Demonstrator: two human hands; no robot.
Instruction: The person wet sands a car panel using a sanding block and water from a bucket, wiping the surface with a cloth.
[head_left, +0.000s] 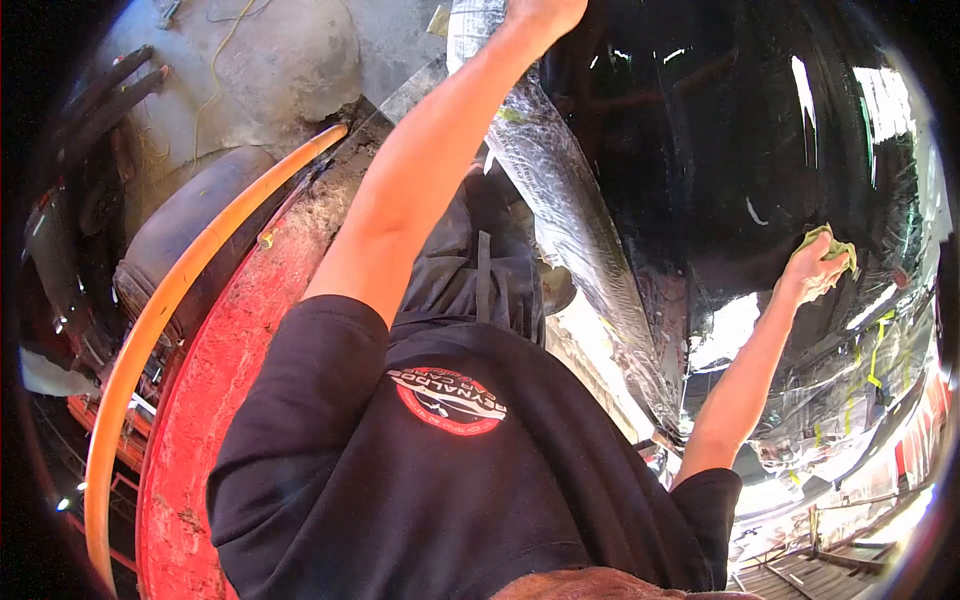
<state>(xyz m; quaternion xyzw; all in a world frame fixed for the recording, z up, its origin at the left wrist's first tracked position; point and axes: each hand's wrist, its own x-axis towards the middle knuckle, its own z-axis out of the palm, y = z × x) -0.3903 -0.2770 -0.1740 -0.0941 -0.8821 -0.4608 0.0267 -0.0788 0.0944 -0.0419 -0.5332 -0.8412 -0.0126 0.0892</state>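
Note:
My right hand [815,272] grips a crumpled yellow-green cloth [832,248] and holds it against a glossy black car body panel [690,150]. Bright reflections streak across the panel around it. My left hand [545,12] reaches far forward to the top of the view, beside the panel's near edge. The top of the frame cuts off its fingers, so whether it holds or presses anything is hidden. Crinkled clear plastic film [565,190] runs along the panel's edge, below the left hand and in front of my body.
To my left, a curved red surface [215,400] with worn paint and an orange curved bar [150,320] stand close to my arm. A thin yellow cord [215,75] lies on the grey concrete floor [290,60]. Yellow-green tape [877,355] hangs at the right.

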